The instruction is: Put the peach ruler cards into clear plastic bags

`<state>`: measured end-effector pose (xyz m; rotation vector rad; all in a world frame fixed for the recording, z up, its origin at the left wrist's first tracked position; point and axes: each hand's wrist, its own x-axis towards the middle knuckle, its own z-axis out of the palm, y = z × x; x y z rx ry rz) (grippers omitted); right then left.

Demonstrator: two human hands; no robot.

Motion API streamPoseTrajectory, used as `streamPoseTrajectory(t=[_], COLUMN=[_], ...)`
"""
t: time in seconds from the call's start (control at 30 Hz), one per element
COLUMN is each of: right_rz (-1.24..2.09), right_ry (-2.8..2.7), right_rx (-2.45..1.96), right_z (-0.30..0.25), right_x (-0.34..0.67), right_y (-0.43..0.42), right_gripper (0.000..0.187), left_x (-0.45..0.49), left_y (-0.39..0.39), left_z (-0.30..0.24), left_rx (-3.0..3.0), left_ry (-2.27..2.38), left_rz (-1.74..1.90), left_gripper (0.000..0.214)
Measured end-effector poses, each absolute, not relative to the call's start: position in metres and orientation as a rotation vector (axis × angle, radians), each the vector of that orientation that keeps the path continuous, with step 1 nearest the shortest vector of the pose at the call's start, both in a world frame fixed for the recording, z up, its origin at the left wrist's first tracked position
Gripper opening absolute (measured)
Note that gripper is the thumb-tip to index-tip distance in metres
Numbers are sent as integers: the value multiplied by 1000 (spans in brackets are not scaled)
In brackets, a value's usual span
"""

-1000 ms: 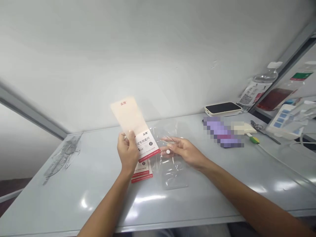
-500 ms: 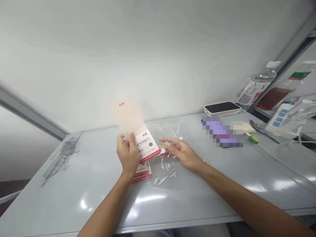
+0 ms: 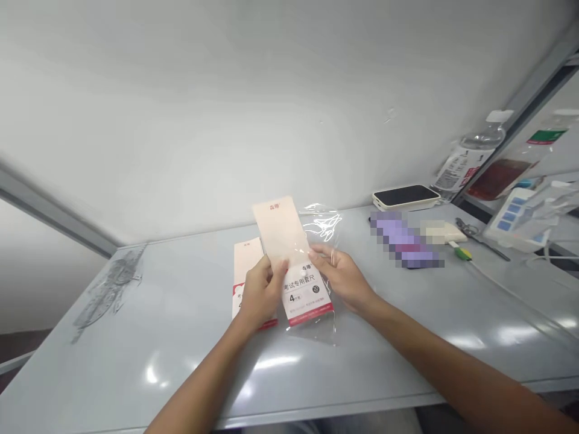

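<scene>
Printed card, clamped by the left hand, may crease if the clear pouch, pinched by the right hand, snags.

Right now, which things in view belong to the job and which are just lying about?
Job, apparently:
printed card, in left hand
clear pouch, at right hand
matching card, partly hidden

Lying about:
phone
white-capped bottle
green-labelled bottle
purple item, pixelated

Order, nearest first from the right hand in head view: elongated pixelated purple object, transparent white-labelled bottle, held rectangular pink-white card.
1. Held card, just left of the right hand.
2. Purple object, to its right.
3. Bottle, farther right, farther back.
</scene>
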<state>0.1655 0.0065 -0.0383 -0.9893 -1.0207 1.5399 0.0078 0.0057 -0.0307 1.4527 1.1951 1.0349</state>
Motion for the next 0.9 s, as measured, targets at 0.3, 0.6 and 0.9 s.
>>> streamPoseTrajectory(t=[0.3, 0.6, 0.9], right_rz=[1441, 1570, 1539], right_ry=[-941, -986, -957], right_rx=[-1022, -956, -944], right_z=[-34, -43, -39], right_x=[170, 167, 167], right_y=[11, 10, 8], right_gripper=[35, 33, 31], left_x=[3, 5, 5], left_y=[9, 8, 6], left_z=[-25, -30, -24], left_rx=[1437, 1632, 1882], left_ry=[1201, 1253, 1344], left_rz=[891, 882, 934], left_gripper=[31, 30, 25])
